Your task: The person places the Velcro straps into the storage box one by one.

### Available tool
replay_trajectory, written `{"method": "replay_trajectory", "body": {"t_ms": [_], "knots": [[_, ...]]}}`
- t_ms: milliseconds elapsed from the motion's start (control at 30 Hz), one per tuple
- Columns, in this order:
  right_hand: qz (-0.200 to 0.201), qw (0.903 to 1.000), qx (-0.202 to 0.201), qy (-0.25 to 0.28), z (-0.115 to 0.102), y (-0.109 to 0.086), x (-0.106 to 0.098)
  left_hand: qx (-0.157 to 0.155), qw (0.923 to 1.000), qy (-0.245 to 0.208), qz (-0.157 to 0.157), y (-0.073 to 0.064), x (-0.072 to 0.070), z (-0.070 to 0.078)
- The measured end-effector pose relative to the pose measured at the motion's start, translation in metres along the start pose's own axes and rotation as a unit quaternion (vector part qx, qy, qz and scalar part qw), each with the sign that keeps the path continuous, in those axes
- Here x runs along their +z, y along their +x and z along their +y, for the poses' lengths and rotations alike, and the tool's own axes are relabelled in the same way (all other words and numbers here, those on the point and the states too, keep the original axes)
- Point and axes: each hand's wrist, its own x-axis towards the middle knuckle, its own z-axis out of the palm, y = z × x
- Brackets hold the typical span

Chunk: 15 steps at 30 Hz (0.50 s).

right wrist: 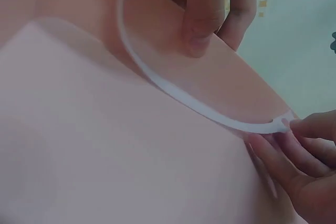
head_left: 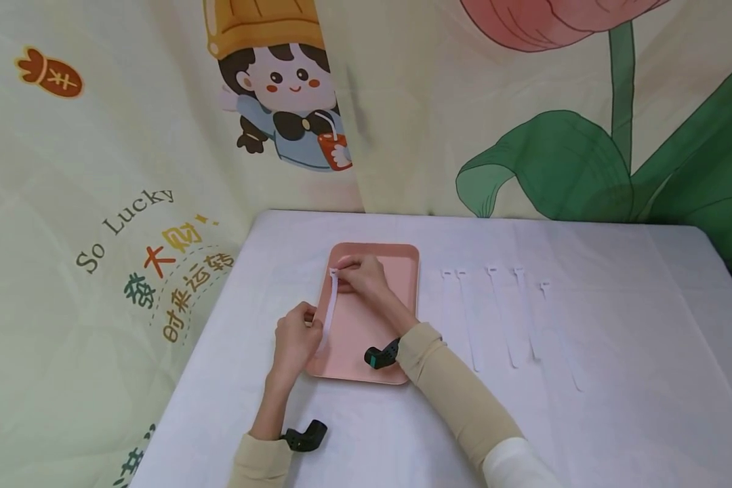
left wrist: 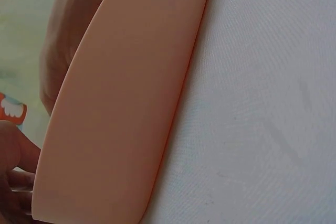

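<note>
A white zip tie (head_left: pixel 331 303) lies lengthwise along the left inner side of a pink tray (head_left: pixel 375 339). My right hand (head_left: pixel 366 276) reaches over the tray and pinches the zip tie's head near the far left corner. In the right wrist view, the zip tie (right wrist: pixel 178 94) bends in a curve along the tray wall, its head between my thumb and fingers. My left hand (head_left: pixel 295 337) grips the tray's left rim, thumb inside and fingers outside. The left wrist view is mostly filled by the tray's outer wall (left wrist: pixel 121 98).
Several more white zip ties (head_left: pixel 496 318) lie in a loose row on the white-covered table (head_left: pixel 640 339), right of the tray. A printed cloth backdrop (head_left: pixel 402 135) hangs behind the table and along its left. Each wrist wears a black camera (head_left: pixel 305 436).
</note>
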Motion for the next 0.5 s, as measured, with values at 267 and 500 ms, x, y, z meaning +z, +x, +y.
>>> {"method": "replay_trajectory", "body": {"t_ms": [267,500], "knots": [[-0.019,0.9940,-0.040,-0.100,0.001,0.002,-0.009,0.009,0.9999,-0.006,-0.002,0.002,0.002,0.003],[-0.058,0.9749,-0.079,-0.200,-0.010,-0.005,-0.024,0.004,1.0000,-0.006,-0.003,0.000,0.000,0.000]]}}
